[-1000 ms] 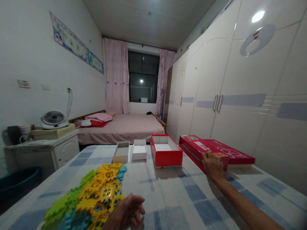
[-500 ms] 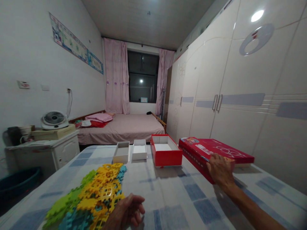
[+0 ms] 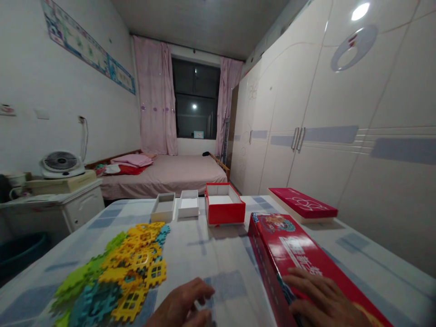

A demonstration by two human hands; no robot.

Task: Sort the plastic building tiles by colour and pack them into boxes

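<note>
Head view: under right hand (image 3: pixel 323 299), cannot tell if clamped, long red cardboard box (image 3: pixel 284 240), lengthwise toward near edge of bench (image 3: pixel 228 272).

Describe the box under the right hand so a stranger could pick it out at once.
On the blue-and-white checked tablecloth, look to the near right. A long, glossy red box with white lettering lies there, the person's bare right hand on its top. A colourful picture at its far end sets it apart from the open-topped red box and flat crimson box beyond it.
</note>
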